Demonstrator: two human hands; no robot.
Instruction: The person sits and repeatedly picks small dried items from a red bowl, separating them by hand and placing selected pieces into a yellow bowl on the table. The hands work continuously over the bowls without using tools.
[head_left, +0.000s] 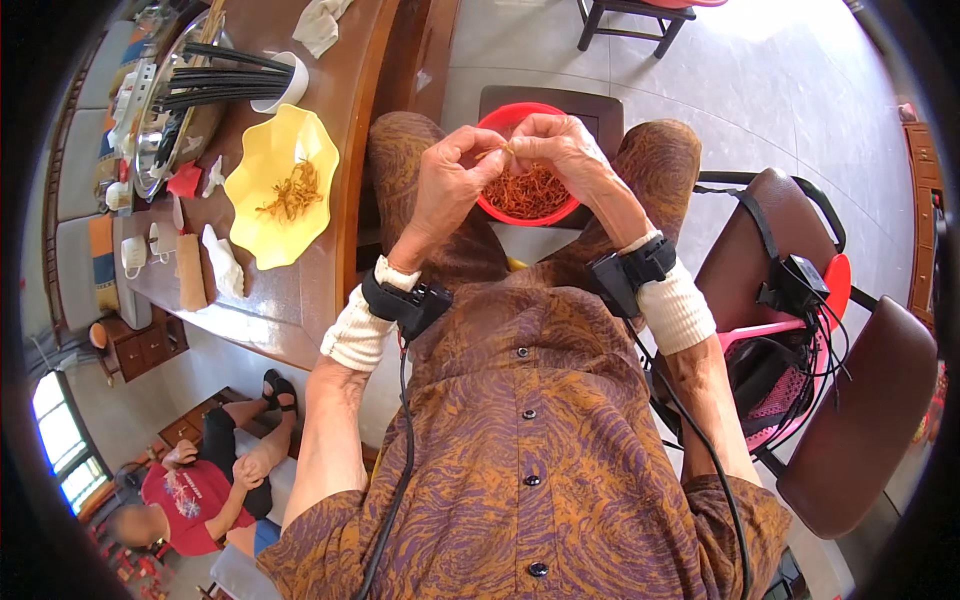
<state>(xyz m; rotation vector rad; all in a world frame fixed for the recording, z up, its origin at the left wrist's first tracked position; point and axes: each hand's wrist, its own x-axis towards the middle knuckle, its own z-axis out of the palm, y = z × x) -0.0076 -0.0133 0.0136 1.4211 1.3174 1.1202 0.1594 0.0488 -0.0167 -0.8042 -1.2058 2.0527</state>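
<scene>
My left hand (469, 169) and my right hand (551, 146) meet above a red plastic bowl (529, 220), fingertips pinched together on a thin yellowish-brown strand (504, 150). Reddish-orange dried strands (529, 195) fill the bowl, which rests on a dark brown stool (606, 112) between my knees. To the left, on the wooden table, a yellow scallop-edged dish (255, 232) holds a small heap of lighter brown strands (292, 196). Each of my wrists wears a white knitted cuff and a black strapped device with a cable. My fingers partly hide the strand.
The wooden table (330, 225) bears a white cup (300, 82) of black sticks, a glass tray (146, 180), and crumpled tissues (223, 262). A brown chair (780, 225) at right holds a pink basket (776, 420) and cables. Another person (202, 495) sits at lower left.
</scene>
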